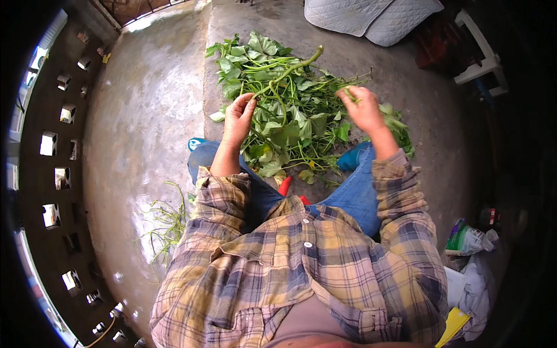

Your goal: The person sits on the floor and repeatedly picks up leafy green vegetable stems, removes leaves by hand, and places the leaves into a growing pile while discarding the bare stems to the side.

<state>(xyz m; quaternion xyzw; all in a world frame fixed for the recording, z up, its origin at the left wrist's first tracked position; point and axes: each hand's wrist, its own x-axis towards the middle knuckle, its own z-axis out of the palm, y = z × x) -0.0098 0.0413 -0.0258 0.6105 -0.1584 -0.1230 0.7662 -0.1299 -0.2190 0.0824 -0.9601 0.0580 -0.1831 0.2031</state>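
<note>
My left hand [239, 118] pinches a thick green vine stem [292, 71] between thumb and fingertips. From there the stem runs up and to the right, with a thinner curved stalk branching off it. Across from it, my right hand [364, 108] has its fingers closed around a short piece of green stem [351, 95]. Below and between both hands spreads a heap of leafy green vines [304, 124], probably sweet potato greens, on the concrete floor. Some leaves in the heap are yellowed.
Loose stripped stems [167, 228] lie on the floor to my left. More leaves [396, 124] lie past my right wrist. A perforated block wall [69, 148] stands at left. Quilted grey fabric [348, 17] hangs at the back, and a plastic bag [468, 239] sits at right.
</note>
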